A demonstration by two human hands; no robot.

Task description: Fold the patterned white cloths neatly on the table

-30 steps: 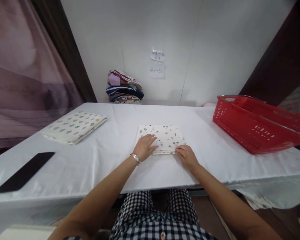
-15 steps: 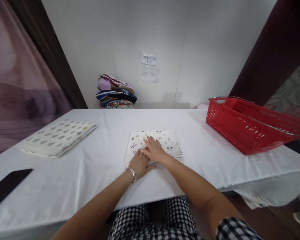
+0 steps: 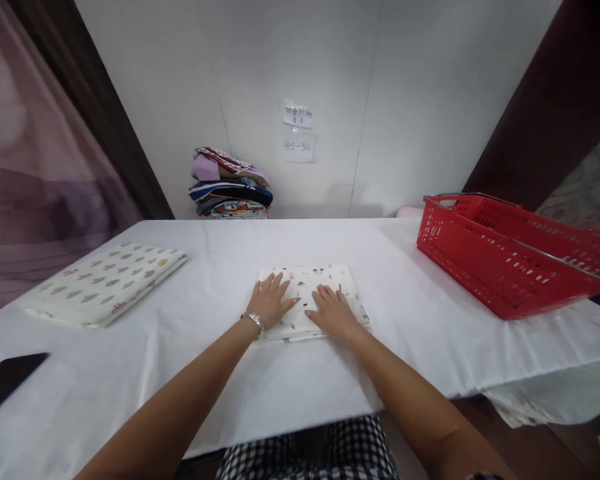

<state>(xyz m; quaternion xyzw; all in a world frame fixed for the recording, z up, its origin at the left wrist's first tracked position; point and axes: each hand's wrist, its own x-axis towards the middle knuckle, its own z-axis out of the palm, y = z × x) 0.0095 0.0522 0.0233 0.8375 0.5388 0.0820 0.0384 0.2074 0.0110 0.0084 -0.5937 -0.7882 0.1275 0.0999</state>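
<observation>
your checked shirt (image 3: pixel 310 460) shows at the bottom edge, and both forearms reach out over the white tablecloth (image 3: pixel 190 387). at the near left corner a flat black slab (image 3: pixel 5 383) lies on the cloth, too dim to tell what it is.

your left hand (image 3: pixel 269 303), with a bracelet (image 3: pixel 254 322) at the wrist, lies palm down on the near left part of the folded cloth (image 3: pixel 313 283). its fingers are spread flat and grip nothing. your right hand (image 3: pixel 334 312) lies the same way just beside it, on the near middle of that cloth, fingers straight and loosely spread, pressing and not pinching. the two hands are close but not touching.

the folded cloth is a small white square with tiny dark prints, lying flat in the middle of the table straight in front of you. its near edge shows several layers, so it looks folded down to size, and the step in hand seems to be the flattening of the fold. to my eye the next move calls for an even sweep from the centre to the edges, or a grip under the near edge that takes all layers at once.

further off on the left lies a second folded cloth (image 3: pixel 105 283), well apart. on the right stands a red basket (image 3: pixel 505 257). against the far wall sits a stack of folded clothes (image 3: pixel 229 190), with paper notes (image 3: pixel 298 130) on the wall above.
</observation>
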